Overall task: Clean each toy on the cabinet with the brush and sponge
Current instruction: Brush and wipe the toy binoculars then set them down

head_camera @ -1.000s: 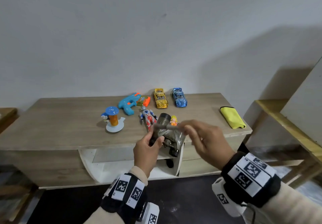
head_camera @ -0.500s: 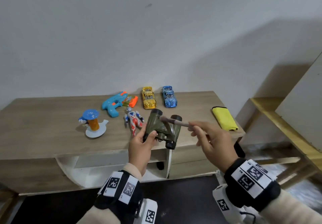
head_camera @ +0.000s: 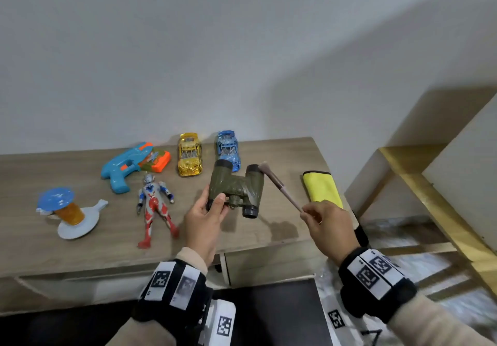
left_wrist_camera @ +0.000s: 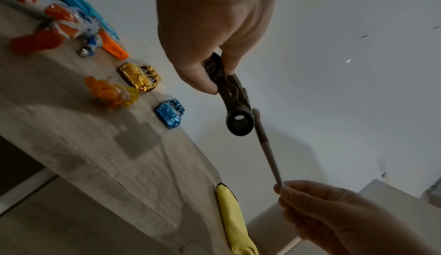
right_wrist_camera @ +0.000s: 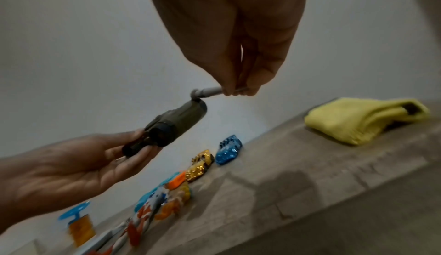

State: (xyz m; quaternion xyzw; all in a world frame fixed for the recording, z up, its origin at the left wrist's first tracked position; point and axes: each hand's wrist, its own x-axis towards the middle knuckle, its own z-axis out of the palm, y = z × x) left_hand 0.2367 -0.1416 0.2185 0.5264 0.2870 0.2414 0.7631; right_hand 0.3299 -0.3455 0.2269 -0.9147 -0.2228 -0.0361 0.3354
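Observation:
My left hand (head_camera: 207, 211) grips olive-green toy binoculars (head_camera: 236, 187) by the left eyepiece, lifted above the wooden cabinet (head_camera: 67, 243). My right hand (head_camera: 320, 218) pinches the end of a thin brush (head_camera: 279, 184), whose bristles touch the rim of the right barrel. From the left wrist, the binoculars (left_wrist_camera: 235, 96) hang from my fingers with the brush (left_wrist_camera: 267, 151) beside the lens. In the right wrist view, the brush (right_wrist_camera: 207, 92) tip bends on the binoculars (right_wrist_camera: 176, 125). A yellow sponge cloth (head_camera: 321, 189) lies at the cabinet's right end.
On the cabinet lie a gold car (head_camera: 189, 154), a blue car (head_camera: 228, 148), a blue-orange water gun (head_camera: 131, 165), a red-silver action figure (head_camera: 154, 208), a small orange figure (left_wrist_camera: 112, 93) and a blue-topped spinner toy (head_camera: 67, 211). A wooden rack (head_camera: 430, 197) stands right.
The binoculars turned and moved further over the cabinet. The brush moved from the middle of the binoculars to the rim of the right barrel, and my right hand drew back to the right.

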